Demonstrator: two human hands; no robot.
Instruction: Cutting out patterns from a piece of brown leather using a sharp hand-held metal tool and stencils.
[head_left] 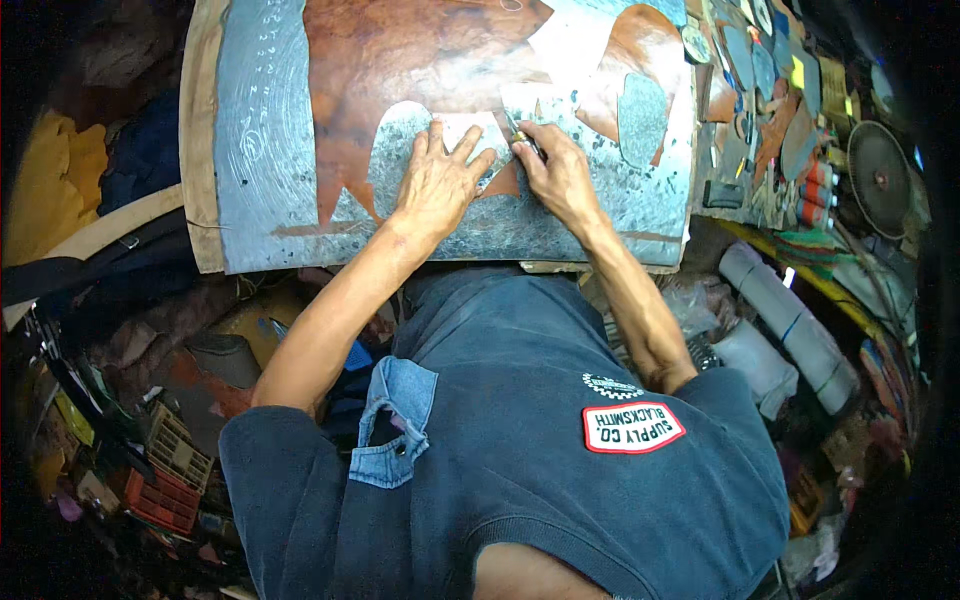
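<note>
My left hand (440,180) lies flat with its fingers spread, pressing on a pale, light-coloured piece (470,127) on the work board (270,150). In my right hand (562,172) is a craft knife (518,137), its slim tip pointing away from me beside the right edge of the pale piece. A large sheet of brown leather (420,50) with cut-out edges spreads beyond my hands. Between the hands lies a small brown leather scrap (504,181). Part of the pale piece is hidden under my left fingers.
Right of my hands are another brown leather piece (640,45) and a speckled grey piece (642,120). A cluttered side bench holds tools, red cylinders (815,195) and a round dark disc (880,180). Grey rolls (790,325) lie lower right; red crates (162,500) stand lower left.
</note>
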